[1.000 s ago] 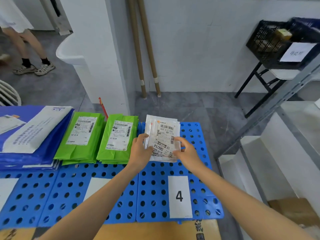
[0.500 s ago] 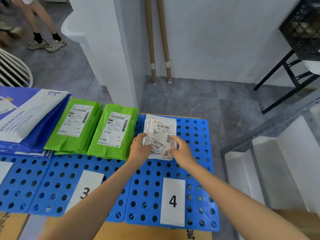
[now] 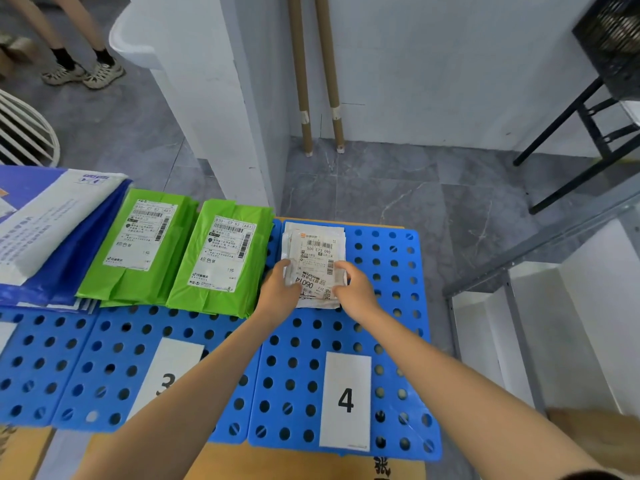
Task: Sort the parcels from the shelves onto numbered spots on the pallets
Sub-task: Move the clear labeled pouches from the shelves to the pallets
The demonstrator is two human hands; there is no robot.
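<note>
Blue mailers [image 3: 52, 237] far left, green parcels [image 3: 221, 258] behind label 3 [image 3: 169, 362]. Left hand [image 3: 278, 292] and right hand [image 3: 356, 291] pinch the white parcel [image 3: 315, 261] by its near corners. It lies flat on the blue pallet [image 3: 391, 306], just beside the green ones, behind label 4 [image 3: 346, 400]. Shelf frame [image 3: 519, 268] on the right.

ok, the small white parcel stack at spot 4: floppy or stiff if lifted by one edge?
Probably floppy: the white parcels look like thin, crinkled film mailers. Likely light: the left hand and right hand hold them by the edges. Staggered layers suggest they could slide apart.
</note>
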